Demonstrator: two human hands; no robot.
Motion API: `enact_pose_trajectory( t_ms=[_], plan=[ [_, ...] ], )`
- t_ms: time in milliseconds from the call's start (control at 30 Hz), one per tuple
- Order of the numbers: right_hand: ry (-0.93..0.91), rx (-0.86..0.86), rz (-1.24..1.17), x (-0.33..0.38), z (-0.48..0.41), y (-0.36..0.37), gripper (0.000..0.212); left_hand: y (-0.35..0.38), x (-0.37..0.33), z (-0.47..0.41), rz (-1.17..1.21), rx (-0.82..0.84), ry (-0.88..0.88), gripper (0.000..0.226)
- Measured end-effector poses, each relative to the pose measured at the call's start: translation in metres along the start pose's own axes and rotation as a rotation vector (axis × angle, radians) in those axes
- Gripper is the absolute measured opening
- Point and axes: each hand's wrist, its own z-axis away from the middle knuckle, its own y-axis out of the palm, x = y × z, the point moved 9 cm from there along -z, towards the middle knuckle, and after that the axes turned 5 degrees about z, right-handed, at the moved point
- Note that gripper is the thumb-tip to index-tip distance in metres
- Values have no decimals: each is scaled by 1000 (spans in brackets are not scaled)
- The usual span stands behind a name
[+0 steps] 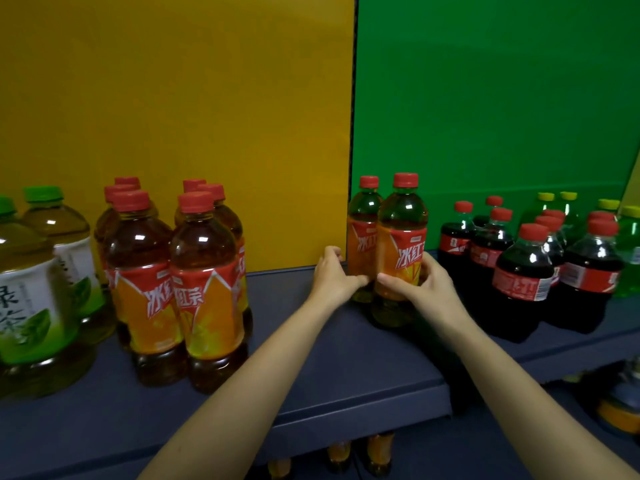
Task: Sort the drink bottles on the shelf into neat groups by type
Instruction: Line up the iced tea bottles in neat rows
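Evidently mid-transfer: the front iced tea bottle [401, 237] and rear iced tea bottle [363, 220] stand upright, caps up, long axes vertical, mid-shelf [311, 341] just beside the cola bottles [523, 271]. The right hand [419, 285] grips the front one, the left hand [334, 275] the rear. Next they likely need carrying left to the iced tea group [173, 271], kept vertical

Dark shelf [311, 358] | left: green tea bottles [31, 289], iced tea cluster [173, 289] | centre: iced tea pair [398, 258], upright | right: cola bottles [523, 282], green soda bottles [630, 258] behind
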Motion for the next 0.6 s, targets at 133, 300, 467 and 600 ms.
enact_pose_trajectory(
  t_ms=[133, 300, 467, 600],
  plan=[
    [-45, -43, 51, 5, -16, -20, 57, 24, -1, -16, 78, 12, -24, 76],
    [-39, -36, 112, -8, -30, -28, 65, 25, 1, -20, 58, -32, -1, 71],
    [-31, 14, 75, -9, -41, -12, 62, -10, 7, -11, -54, -168, -15, 74],
    [-22, 101, 24, -4, -48, 21, 62, -45, 16, 1, -99, -253, -50, 78]
  ],
)
